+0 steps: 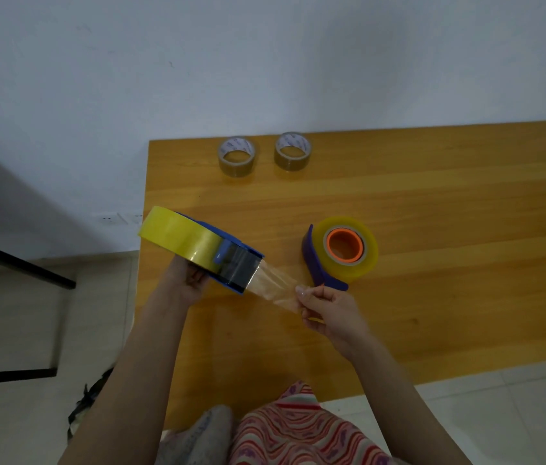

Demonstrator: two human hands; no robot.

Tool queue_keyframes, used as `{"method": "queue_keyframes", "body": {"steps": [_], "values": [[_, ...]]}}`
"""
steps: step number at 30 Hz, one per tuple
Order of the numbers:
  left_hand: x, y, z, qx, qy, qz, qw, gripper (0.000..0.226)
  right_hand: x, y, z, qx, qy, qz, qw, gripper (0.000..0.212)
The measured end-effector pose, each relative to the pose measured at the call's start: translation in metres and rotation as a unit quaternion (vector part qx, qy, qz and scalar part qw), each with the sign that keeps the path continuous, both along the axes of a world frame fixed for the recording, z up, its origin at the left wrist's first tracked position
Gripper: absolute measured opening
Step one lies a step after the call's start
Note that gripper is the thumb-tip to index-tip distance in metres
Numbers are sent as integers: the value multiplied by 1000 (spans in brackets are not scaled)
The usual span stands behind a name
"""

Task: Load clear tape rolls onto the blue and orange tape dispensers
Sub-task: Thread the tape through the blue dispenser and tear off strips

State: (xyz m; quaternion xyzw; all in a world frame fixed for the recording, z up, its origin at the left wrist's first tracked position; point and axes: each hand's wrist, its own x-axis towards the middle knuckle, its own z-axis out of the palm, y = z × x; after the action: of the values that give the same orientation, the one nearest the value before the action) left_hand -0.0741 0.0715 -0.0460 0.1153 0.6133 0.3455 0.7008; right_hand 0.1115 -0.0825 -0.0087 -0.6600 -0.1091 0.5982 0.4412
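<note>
Room: white wall [265, 62] behind, pale tiled floor [13, 330], and a honey-coloured wooden table [432, 196] with long, smooth grain running left to right.
Left hand: the left hand [187, 280] is wrapped under the blue dispenser [223, 251] and grips it firmly, raised over the table's near-left corner. The mouth is turned right, which looks like bracing against the pull.
Roll: a fat roll [177, 236] sits in that dispenser, glossy and yellowish in bulk.
Right hand: the right hand [328, 313] pinches the end of the strip [275, 286] between thumb and fingertips, other fingers curled in.
Strip: thin, see-through and a little crinkled, it runs from the dispenser's dark plate across to the right hand, just above the table.
Why: my read is that the film is being drawn through the mouth to finish this load.
Orange dispenser: the orange dispenser [345, 245] lies flat right of centre, round orange hub up, violet-blue shell curving round its left. A second roll [365, 260] is already on the hub, and no hand touches it.
Spares: the left spare [236, 169] and right spare [292, 162], small and brownish-clear, sit side by side at the far edge, apart from the work.
Progress: both dispensers appear loaded, so this is nearly done.
</note>
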Motion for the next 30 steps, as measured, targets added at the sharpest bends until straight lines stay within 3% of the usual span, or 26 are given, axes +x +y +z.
{"method": "queue_keyframes", "body": {"steps": [6, 12, 15, 17, 21, 25, 30], "values": [[-3, 1, -2, -16, -58, -18, 998, 24, -7, 7, -9, -52, 159, -46, 985, 8], [-3, -2, -4, -10, -93, -44, 995, 15, -21, 12, -7, -49, 152, -41, 986, 11], [4, -6, -1, -8, -134, -20, 991, 44, -32, 13, -8, -53, 157, -38, 986, 12], [9, -12, 1, 0, -157, 34, 987, 43, -39, 15, -8, -55, 180, -31, 982, 16], [12, -12, -7, 10, -94, 54, 994, 35, -48, 18, -6, -81, 205, -22, 975, 13], [19, -11, 9, 58, -95, 38, 993, 33, -50, 16, -6, -127, 199, -43, 971, 9], [23, -11, 13, 54, -108, 59, 991, 33, -57, 20, -3, -157, 188, -31, 969, 16]]}}
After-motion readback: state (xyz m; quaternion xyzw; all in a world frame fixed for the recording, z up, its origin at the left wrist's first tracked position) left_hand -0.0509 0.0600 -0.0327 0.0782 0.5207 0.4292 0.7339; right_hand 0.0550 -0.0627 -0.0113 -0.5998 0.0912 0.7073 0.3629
